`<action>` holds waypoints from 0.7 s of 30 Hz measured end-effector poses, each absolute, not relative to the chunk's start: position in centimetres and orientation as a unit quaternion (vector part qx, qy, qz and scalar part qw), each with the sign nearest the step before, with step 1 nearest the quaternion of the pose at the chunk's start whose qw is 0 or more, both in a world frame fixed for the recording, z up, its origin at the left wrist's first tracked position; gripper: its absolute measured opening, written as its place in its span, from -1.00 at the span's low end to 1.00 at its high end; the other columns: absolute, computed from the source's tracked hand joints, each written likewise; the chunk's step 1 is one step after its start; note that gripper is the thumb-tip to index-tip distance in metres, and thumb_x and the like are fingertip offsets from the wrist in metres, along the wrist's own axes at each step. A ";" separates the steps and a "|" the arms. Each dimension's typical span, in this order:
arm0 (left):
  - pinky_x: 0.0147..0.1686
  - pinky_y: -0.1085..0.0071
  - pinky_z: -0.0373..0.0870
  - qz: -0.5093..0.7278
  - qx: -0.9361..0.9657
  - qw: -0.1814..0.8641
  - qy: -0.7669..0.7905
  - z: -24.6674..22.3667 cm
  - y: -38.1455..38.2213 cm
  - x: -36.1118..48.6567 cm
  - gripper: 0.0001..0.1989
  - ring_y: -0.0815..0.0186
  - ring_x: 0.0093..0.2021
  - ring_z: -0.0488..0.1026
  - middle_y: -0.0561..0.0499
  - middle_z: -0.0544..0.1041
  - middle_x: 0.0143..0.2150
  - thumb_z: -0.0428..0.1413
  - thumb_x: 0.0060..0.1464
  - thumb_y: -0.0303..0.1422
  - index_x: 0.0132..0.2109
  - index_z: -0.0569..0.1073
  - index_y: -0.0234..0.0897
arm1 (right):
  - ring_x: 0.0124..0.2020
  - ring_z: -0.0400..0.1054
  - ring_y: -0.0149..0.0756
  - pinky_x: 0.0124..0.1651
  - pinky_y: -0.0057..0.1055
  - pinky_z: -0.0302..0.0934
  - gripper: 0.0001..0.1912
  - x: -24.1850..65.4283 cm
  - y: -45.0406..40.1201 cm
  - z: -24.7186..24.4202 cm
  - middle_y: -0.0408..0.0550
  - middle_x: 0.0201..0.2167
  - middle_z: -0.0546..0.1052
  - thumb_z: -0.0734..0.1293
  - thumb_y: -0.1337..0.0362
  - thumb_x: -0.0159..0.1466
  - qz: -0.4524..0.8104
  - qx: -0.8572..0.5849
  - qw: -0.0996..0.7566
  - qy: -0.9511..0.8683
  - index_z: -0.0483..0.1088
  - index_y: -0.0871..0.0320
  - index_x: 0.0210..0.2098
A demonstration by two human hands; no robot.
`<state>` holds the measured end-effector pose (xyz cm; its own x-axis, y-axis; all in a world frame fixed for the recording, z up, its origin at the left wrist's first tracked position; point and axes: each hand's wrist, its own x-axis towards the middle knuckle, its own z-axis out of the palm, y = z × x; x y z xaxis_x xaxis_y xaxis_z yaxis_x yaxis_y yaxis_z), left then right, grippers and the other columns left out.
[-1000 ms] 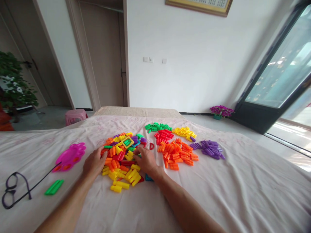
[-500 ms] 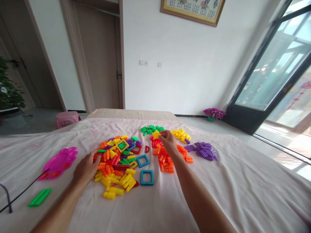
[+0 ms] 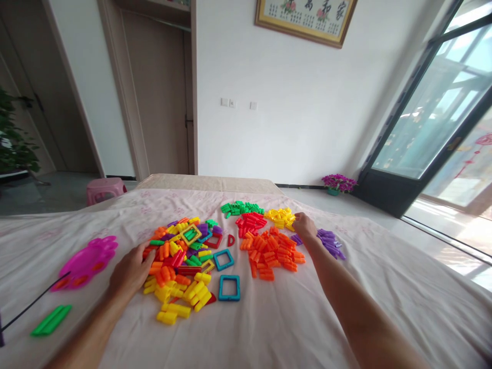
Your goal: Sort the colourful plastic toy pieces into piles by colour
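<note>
At the left side of a mixed heap of plastic building blocks (image 3: 180,251), my left hand (image 3: 130,266) rests with thumb and fingers apart. Its fingertips touch orange and red pieces and are partly hidden by them. My right hand (image 3: 306,226) reaches to the right edge of a pile of yellow blocks (image 3: 280,217), fingers bent and pinched at a yellow building block on that edge. Close by lie purple blocks (image 3: 329,243), partly behind my right wrist. Orange blocks (image 3: 271,251), red blocks (image 3: 249,223) and green blocks (image 3: 241,207) form separate piles.
Blue square frames (image 3: 229,288) and a small red D-shaped piece (image 3: 231,240) lie between the heap and the orange pile. To the left are a pink tray (image 3: 86,261), a green block piece (image 3: 51,321) and a thin dark cord (image 3: 34,302) on the cloth (image 3: 246,338).
My right hand has moved right, from above the red pile to the yellow pile, carrying a yellow block. My left hand stays at the heap. The view has shifted slightly.
</note>
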<state>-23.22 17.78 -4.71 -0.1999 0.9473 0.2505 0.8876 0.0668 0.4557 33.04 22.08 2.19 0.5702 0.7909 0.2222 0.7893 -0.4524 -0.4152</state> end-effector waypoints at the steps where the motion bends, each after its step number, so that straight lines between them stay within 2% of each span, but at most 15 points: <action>1: -0.06 0.31 0.35 0.261 0.630 0.054 0.729 -4.7 17.8 -23.2 -0.50 0.11 0.04 0.46 -0.15 0.52 0.08 -0.16 0.20 -0.15 0.16 0.37 -0.27 | 0.04 0.35 -0.08 -0.05 -0.27 0.21 -0.52 33.3 21.9 1.9 0.13 -0.04 0.52 0.23 0.28 0.21 -0.010 -0.856 0.205 -0.475 0.34 0.12 0.13; 3: -0.05 0.30 0.34 0.259 0.630 0.053 0.730 -4.7 17.8 -23.2 -0.49 0.10 0.05 0.45 -0.16 0.51 0.09 -0.17 0.21 -0.14 0.16 0.36 -0.28 | 0.10 0.30 -0.03 0.01 -0.20 0.17 -0.51 33.6 21.7 1.3 0.16 -0.03 0.51 0.22 0.29 0.23 -0.032 -0.856 0.130 -0.499 0.32 0.12 0.16; 5: -0.04 0.28 0.34 0.261 0.631 0.056 0.728 -4.7 17.8 -23.2 -0.48 0.09 0.06 0.45 -0.17 0.50 0.10 -0.18 0.21 -0.14 0.17 0.35 -0.30 | 0.10 0.29 -0.02 0.05 -0.16 0.14 -0.54 33.7 21.7 0.8 0.17 -0.05 0.52 0.22 0.30 0.23 -0.039 -0.853 0.098 -0.511 0.34 0.13 0.13; 10: -0.05 0.29 0.33 0.264 0.629 0.064 0.729 -4.8 17.8 -23.2 -0.49 0.10 0.06 0.44 -0.16 0.50 0.09 -0.17 0.21 -0.13 0.17 0.35 -0.28 | 0.04 0.35 -0.02 0.01 -0.18 0.15 -0.63 33.9 21.5 0.4 0.18 -0.07 0.52 0.21 0.28 0.26 -0.044 -0.853 0.080 -0.515 0.41 0.14 0.05; 16: -0.05 0.30 0.33 0.269 0.631 0.059 0.725 -4.3 17.5 -23.0 -0.51 0.10 0.06 0.44 -0.15 0.50 0.09 -0.16 0.21 -0.16 0.16 0.37 -0.28 | -0.08 0.41 -0.07 -0.14 -0.28 0.22 -0.55 35.2 20.2 1.3 0.17 -0.03 0.48 0.20 0.26 0.26 -0.086 -0.852 0.112 -0.504 0.35 0.09 0.14; 21: -0.04 0.31 0.32 0.270 0.628 0.049 0.729 -4.1 17.2 -22.8 -0.51 0.11 0.08 0.43 -0.15 0.50 0.10 -0.15 0.21 -0.18 0.18 0.36 -0.28 | 0.00 0.33 0.07 -0.06 -0.14 0.19 -0.51 37.8 17.4 2.6 0.23 -0.02 0.46 0.26 0.24 0.17 -0.149 -0.863 0.088 -0.475 0.40 0.13 0.11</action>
<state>-22.76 17.22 -4.06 -0.2075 0.9411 0.2671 0.8880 0.0667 0.4549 37.76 17.43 2.61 0.5046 0.7932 0.3411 0.8457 -0.5335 -0.0103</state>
